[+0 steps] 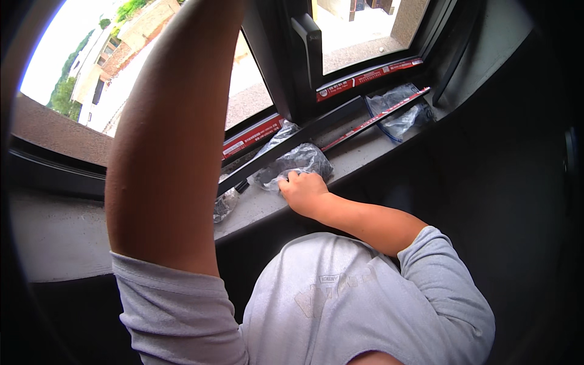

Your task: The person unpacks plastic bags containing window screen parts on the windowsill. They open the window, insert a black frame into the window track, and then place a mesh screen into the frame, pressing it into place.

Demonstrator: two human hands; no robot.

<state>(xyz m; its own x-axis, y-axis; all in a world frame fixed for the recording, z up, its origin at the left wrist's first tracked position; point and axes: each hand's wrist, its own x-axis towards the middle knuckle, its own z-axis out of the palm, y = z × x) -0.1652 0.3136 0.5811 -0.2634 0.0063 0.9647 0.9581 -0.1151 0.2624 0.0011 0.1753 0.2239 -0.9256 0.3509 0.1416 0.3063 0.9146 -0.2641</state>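
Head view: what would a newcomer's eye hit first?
First the left arm, large in the left half and leaving through the top edge, its hand out of view. Then, near the centre, the right hand at a crinkled clear plastic bag on the grey sill. Third, the red strip low on the dark window frame, upper right.

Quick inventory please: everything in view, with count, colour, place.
window panes: two, clear, upper left and middle
window frames: two, dark grey, around panes
window handle: one, dark, upper middle
printed strips: two, red and white, on lower frames
long bar: one, black, on sill
thin strip: one, black and red, right of bar
plastic bags: at least three, clear, on sill
slim rod: one, black, upper right
windowsill: one, grey, below window
buildings: several, brownish, outside
trees: several, green, outside
shirt: one, grey, worn
left forearm: one, bare, raised; hand unseen
right hand: one, bare, touching middle bag
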